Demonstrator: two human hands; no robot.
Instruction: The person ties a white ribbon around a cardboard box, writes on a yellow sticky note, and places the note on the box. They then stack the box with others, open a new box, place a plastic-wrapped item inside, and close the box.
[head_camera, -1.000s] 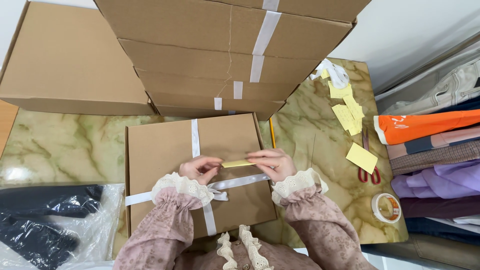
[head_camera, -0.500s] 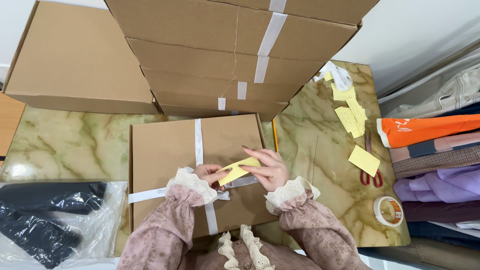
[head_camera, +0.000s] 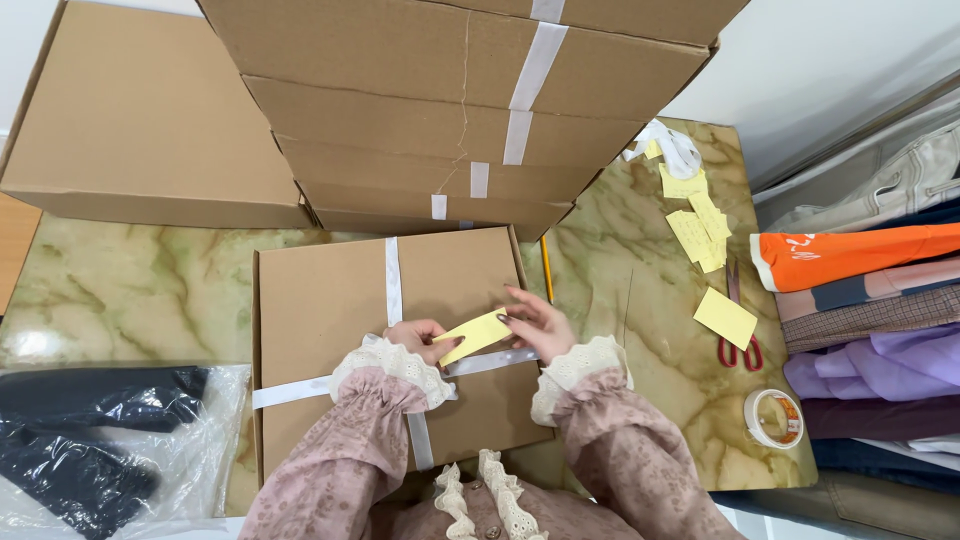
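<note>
A small yellow sticky note (head_camera: 474, 335) is held tilted just above the middle of a flat cardboard box (head_camera: 330, 300), its higher end toward 2 o'clock. The left hand (head_camera: 418, 340) pinches the note's lower end, its grip closed on the paper, while the right hand (head_camera: 540, 325) closes thumb and fingertips on the upper end. The box lies on the marbled green worktop (head_camera: 120, 290) and is crossed by white tape (head_camera: 393, 280), one strip running from 12 to 6 o'clock and another from 9 to 3 o'clock; the hands sit where the strips meet. At 12 o'clock from the box stands a stack of larger cardboard boxes (head_camera: 450, 110), also taped white. At 3 o'clock on the worktop lie more yellow notes (head_camera: 725, 317), red-handled scissors (head_camera: 738, 345) just beside the nearest one, and a roll of tape (head_camera: 773, 417) toward 4 o'clock. A pencil (head_camera: 546, 268) lies along the box's right edge. Folded clothes (head_camera: 860, 310) are stacked at the far right, and a dark garment in a clear plastic bag (head_camera: 90, 440) lies at 8 o'clock.
</note>
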